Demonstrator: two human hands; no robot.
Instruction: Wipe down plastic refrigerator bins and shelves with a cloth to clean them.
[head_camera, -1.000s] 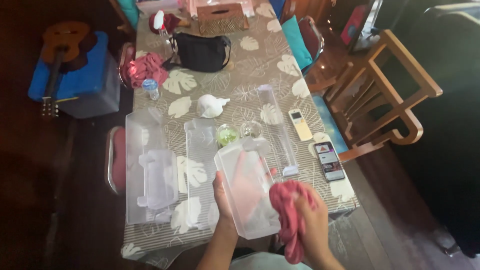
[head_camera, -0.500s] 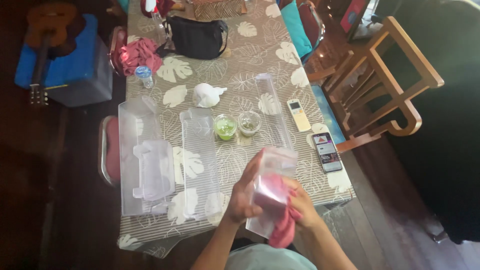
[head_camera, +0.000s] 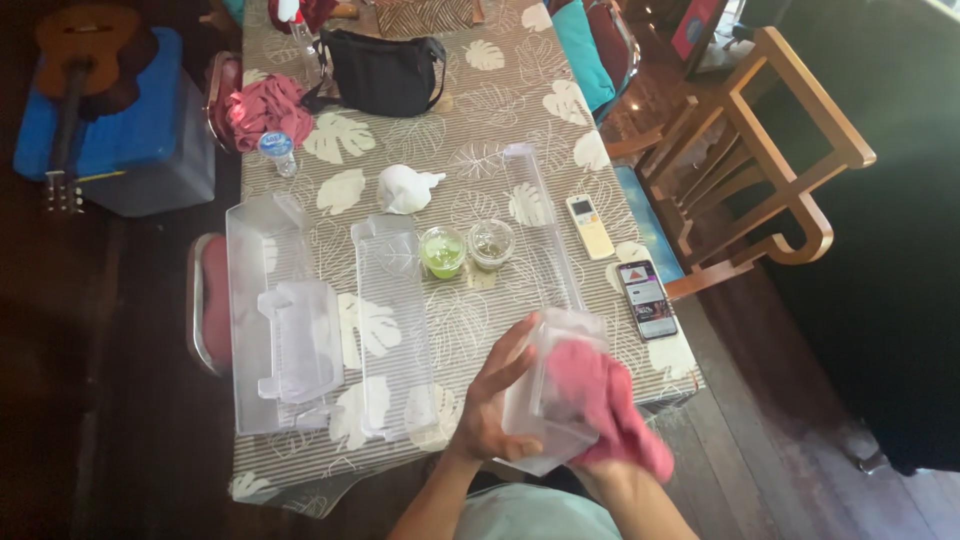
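My left hand (head_camera: 493, 395) grips a clear plastic bin (head_camera: 545, 420) by its left side, holding it tilted over the near edge of the table (head_camera: 480, 130). My right hand is hidden under a pink-red cloth (head_camera: 600, 400) that it presses into the bin's open side. Both hands are at the table's front right corner.
On the leaf-patterned cloth lie three more clear bins (head_camera: 280, 320) (head_camera: 395, 320) (head_camera: 540, 230), two small cups (head_camera: 443, 251) (head_camera: 491, 243), a white crumpled tissue (head_camera: 405, 188), a remote (head_camera: 590, 225), a phone (head_camera: 647, 297), a black bag (head_camera: 380, 72), a water bottle (head_camera: 277, 152). Wooden chairs (head_camera: 770, 170) stand right; a guitar (head_camera: 80, 70) left.
The bin has turned from flat and upright to tilted on its side, nearer the table's edge. The cloth has gone from beside the bin into its opening.
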